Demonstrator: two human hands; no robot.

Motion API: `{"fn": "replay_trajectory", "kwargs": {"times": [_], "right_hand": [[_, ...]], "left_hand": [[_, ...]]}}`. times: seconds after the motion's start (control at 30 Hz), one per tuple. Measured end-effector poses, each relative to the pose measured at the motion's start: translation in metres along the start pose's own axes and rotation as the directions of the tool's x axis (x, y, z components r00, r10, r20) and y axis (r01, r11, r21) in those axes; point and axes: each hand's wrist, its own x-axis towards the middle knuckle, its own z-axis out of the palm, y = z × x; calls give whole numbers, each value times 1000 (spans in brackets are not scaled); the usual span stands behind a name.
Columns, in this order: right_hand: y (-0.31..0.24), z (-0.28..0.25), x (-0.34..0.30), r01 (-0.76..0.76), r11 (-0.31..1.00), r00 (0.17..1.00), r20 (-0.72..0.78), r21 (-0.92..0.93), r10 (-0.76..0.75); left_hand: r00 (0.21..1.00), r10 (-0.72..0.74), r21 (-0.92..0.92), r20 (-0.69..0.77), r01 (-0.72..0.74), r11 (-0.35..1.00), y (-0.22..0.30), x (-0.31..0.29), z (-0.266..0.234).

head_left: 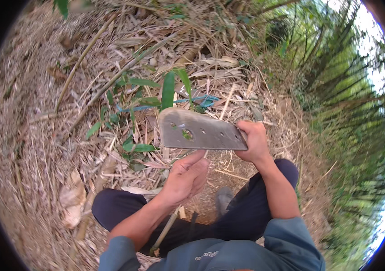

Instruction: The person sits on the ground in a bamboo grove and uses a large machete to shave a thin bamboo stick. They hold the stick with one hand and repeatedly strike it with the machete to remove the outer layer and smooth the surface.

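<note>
My right hand (pixel 254 141) is closed round the right end of a cleaver (pixel 215 133); its handle is hidden in the fist. The wide grey blade has several holes and lies across in front of me, pointing left. Just below the blade, my left hand (pixel 184 177) is closed on a thin stick (pixel 227 103). Pale and narrow, the stick runs behind the blade and shows above it. A greenish length (pixel 167 231) in line with it comes out below my left wrist, over my lap; whether both are one piece I cannot tell.
Dry bamboo leaves and litter (pixel 34 149) cover the ground. A blue strap (pixel 204 100) lies beyond the blade, near green leaves (pixel 167 90). A long thin pole (pixel 124 70) slants across the far left. My bent knees (pixel 111 205) flank my arms. Bamboo stems (pixel 355 104) stand at right.
</note>
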Motion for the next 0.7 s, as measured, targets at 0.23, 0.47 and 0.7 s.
{"fn": "replay_trajectory", "kwargs": {"times": [0.23, 0.47, 0.7], "right_hand": [[35, -12, 18, -314, 942, 937, -200, -121, 286], [8, -5, 6, -48, 993, 991, -132, -111, 33], [21, 0, 24, -516, 839, 811, -217, 173, 543]], "left_hand": [[999, -39, 147, -32, 43, 988, 5, -6, 21], [996, 44, 144, -71, -33, 989, 15, -8, 25], [997, -24, 98, -78, 32, 995, 14, -7, 21]]}}
